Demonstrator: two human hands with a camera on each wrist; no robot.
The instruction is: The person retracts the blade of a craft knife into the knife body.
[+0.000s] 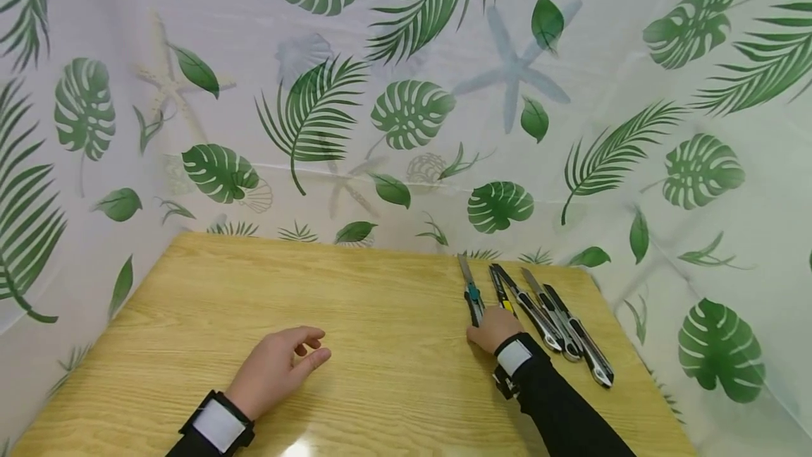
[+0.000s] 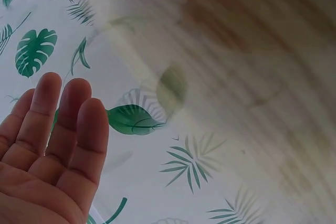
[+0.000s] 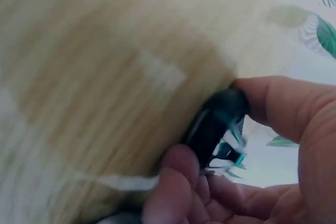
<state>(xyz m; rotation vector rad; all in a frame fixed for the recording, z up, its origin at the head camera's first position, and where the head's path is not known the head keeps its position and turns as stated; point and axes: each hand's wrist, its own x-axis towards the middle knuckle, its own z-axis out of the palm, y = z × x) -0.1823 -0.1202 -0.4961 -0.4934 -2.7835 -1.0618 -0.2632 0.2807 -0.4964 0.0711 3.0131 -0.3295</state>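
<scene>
- Grips with the right hand (image 1: 496, 331), at 5 o'clock in the head view, a teal-and-black knife (image 1: 473, 293), thumb and fingertips pinched on its handle.
- Points that knife's tip between 11 and 12 o'clock, probably for skin well clear of the edge.
- Has nearby on the table (image 1: 254, 288) a yellow-marked knife (image 1: 501, 290) at 1 o'clock from that hand, three more knives (image 1: 560, 324) at 3, handles nearer the person, perhaps for safe reach.
- Holds nothing in the left hand (image 1: 273, 369), at 7 o'clock, fingers loose, likely as idle support.
</scene>
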